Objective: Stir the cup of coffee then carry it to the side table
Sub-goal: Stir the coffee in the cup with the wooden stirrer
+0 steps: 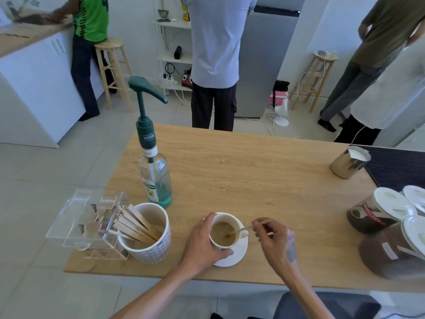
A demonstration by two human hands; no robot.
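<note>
The left hand [202, 245] wraps around the side of the coffee cup [224, 231], its fingers [224, 252] curled against the near wall of the cup and its thumb up by the rim, so the cup is grasped and steadied. The cup stands upright on a white saucer [238, 253] near the front edge of the wooden desk [253, 176], and holds light brown coffee.

The right hand [274, 239] sits just to the right of the cup, its fingers pinched on the upper end of a thin wooden stirrer [241, 230]. The stirrer slants down and leftward from those fingertips, over the rim, with its lower end in the coffee.

Beyond the left hand's knuckles, away from the cup, stands a patterned mug [149, 238] filled with wooden sticks, and past that a clear plastic organiser [85, 222] at the desk's corner. Behind the mug, farther from the person, rises a syrup bottle [156, 178] with a green pump.

Well away to the right of the pinching fingers are lidded jars [377, 212] of dark contents. A steel milk jug [349, 161] stands toward the far right corner.
</note>
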